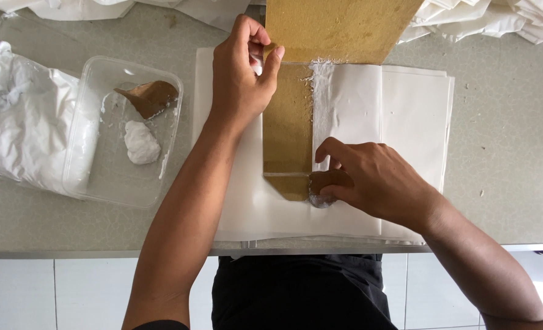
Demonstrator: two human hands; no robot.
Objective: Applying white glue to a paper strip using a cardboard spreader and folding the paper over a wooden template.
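Bright, even daylight over a sharp, clear view

Soft light falls from above onto the grey table (509, 153), so the white paper sheets (415, 116) look almost washed out. The left hand (241, 79) and right hand (369, 177) cast only faint, short shadows. The clear plastic tub (85, 177) shows mild glare along its rim. Focus is crisp throughout, with slight bending at the table's front edge.

I see a speckled grey-green stone desk (509, 153) with a metal front edge. Directly on it: a stack of white paper sheets (415, 104) at centre, a clear rectangular plastic tub (100, 183) to the left, a crumpled white plastic bag (21, 122) at far left touching the tub, and bunched white cloth (497, 18) along the back edge.
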